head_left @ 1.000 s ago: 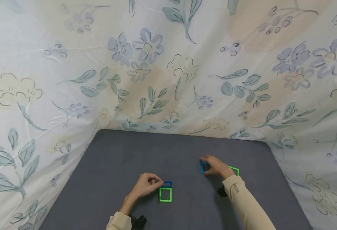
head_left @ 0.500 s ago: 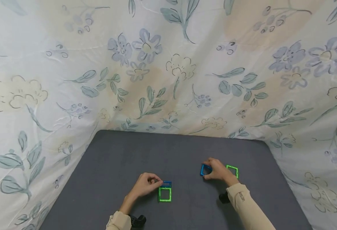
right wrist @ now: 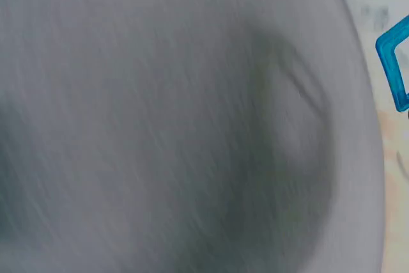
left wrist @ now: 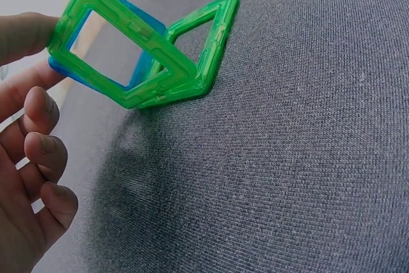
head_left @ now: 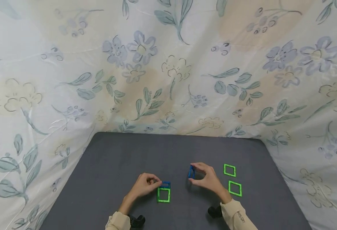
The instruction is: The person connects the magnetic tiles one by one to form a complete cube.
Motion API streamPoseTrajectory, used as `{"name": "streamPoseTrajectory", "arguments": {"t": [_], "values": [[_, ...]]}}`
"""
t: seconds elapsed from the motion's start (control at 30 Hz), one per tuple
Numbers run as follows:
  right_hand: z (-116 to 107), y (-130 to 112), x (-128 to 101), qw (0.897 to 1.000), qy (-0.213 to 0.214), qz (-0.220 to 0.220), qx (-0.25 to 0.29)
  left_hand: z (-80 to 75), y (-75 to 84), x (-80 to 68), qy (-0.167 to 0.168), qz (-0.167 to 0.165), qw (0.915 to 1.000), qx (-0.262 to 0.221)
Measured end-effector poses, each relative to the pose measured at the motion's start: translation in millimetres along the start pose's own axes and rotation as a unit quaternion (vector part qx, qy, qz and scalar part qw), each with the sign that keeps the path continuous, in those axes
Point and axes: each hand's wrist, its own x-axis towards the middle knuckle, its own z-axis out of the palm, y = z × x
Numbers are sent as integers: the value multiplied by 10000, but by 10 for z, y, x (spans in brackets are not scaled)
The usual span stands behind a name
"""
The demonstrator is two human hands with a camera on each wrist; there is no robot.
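Note:
In the head view my left hand (head_left: 145,186) pinches the corner of a blue magnetic tile (head_left: 166,182) standing up at the far edge of a flat green magnetic tile (head_left: 164,201). The left wrist view shows an upright green tile (left wrist: 137,33) against the blue tile (left wrist: 61,67), with the flat green tile (left wrist: 220,43) joined at the base. Thumb and index finger hold the upper corner; the other fingers curl loosely. To the right, my right hand (head_left: 210,179) grips another blue square tile (head_left: 189,172) between thumb and fingers, its frame edge (right wrist: 388,68) showing in the right wrist view.
Two green square tiles, a farther one (head_left: 224,169) and a nearer one (head_left: 241,189), lie flat right of my right hand. The dark grey cloth-covered table (head_left: 145,150) ends at a floral curtain (head_left: 168,80) behind and at both sides.
My right hand has moved left with the blue tile, away from the two green tiles, which now show fully. The left hand keeps its hold at the same place.

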Motion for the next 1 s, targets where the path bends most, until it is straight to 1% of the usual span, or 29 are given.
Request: {"name": "streamPoseTrajectory", "arguments": {"t": [0.1, 0.23, 0.37, 0.5, 0.73, 1.0], "values": [[155, -127, -29, 9995, -2, -96, 299, 3, -6, 4, -43, 14, 10000, -10], [331, -262, -74, 9986, -141, 18, 510, 7, -7, 11, -76, 59, 10000, -20], [475, -353, -117, 9982, -197, 142, 540, 8, 2, 11, -76, 120, 9999, -20], [582, -399, -157, 9981, -171, 219, 557, 18, 14, 9, -61, 136, 9999, 5], [771, -413, -209, 9986, -115, 243, 457, 19, 10, 6, -63, 33, 10000, 67], [920, -412, -249, 9986, -73, 341, 396, 22, 12, 11, -86, 2, 9999, 103]]}}
